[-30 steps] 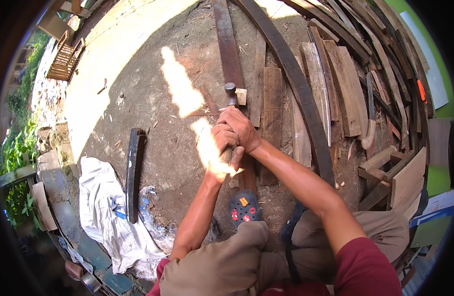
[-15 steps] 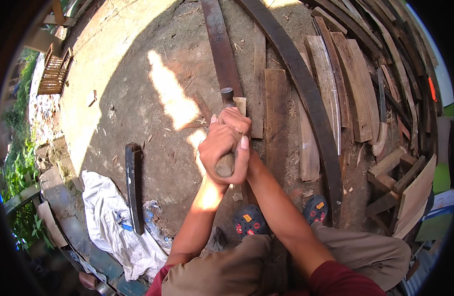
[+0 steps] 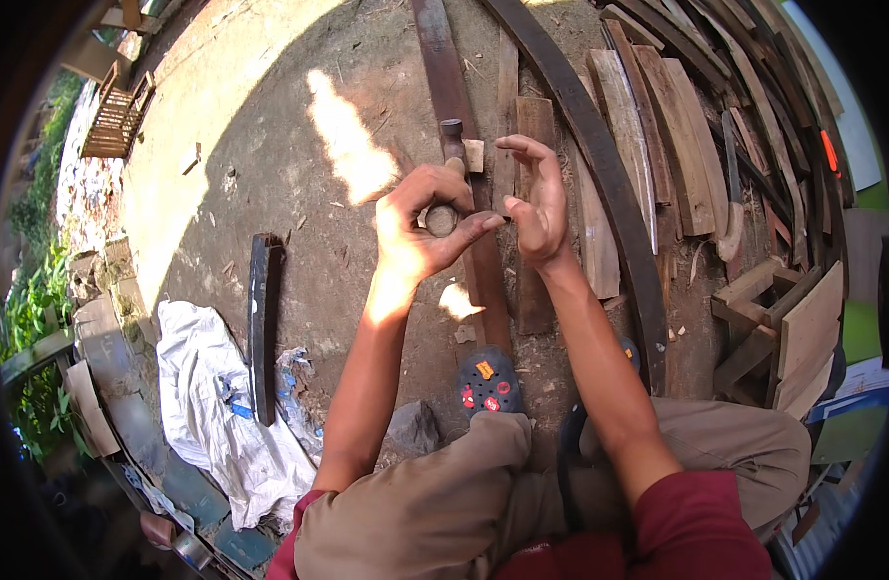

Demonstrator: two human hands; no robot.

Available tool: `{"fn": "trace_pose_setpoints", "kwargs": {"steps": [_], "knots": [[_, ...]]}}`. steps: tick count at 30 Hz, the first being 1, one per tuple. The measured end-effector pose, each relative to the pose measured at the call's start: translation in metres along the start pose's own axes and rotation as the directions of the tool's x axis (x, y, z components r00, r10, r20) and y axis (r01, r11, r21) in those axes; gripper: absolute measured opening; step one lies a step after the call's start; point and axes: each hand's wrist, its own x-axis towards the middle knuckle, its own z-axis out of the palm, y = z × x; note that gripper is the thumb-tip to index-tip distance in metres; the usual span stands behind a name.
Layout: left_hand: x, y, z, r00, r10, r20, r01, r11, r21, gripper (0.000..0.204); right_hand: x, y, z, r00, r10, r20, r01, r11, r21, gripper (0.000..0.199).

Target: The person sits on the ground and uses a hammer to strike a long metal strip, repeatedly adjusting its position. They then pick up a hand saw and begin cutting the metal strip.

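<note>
Outdoor dirt ground (image 3: 270,145), planks (image 3: 657,145) scattered; left hand (image 3: 420,227) fingers wrap hammer (image 3: 451,159); right hand (image 3: 536,198) open, empty.

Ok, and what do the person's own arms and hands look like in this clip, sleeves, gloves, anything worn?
Both forearms are bare from wrist to above the elbow. The left hand and right hand wear no gloves, and no rings, watch or bands show. Dark red short sleeves cover the upper arms at the lower edge, clearer on the right side. Bright sunlight falls on the left wrist.
</note>
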Motion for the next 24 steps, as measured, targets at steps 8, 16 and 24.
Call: {"fn": "trace_pose_setpoints", "kwargs": {"steps": [8, 16, 24], "knots": [[-0.021, -0.003, 0.016, 0.972, -0.084, -0.220, 0.043, 0.982, -0.183, 0.034, -0.049, -0.004, 0.045, 0.981, -0.161, -0.110, 0.120, 0.941, -0.316, 0.058], [0.003, 0.009, 0.015, 0.990, 0.043, -0.131, -0.034, 0.997, 0.072, 0.045, 0.021, -0.002, 0.078, 0.914, -0.406, -0.012, 0.395, 0.896, -0.204, 0.020], [0.037, 0.019, 0.037, 0.976, -0.040, -0.215, 0.081, 0.979, 0.187, 0.038, 0.022, 0.010, 0.068, 0.998, -0.042, 0.054, 0.046, 0.997, -0.069, 0.014]]}}
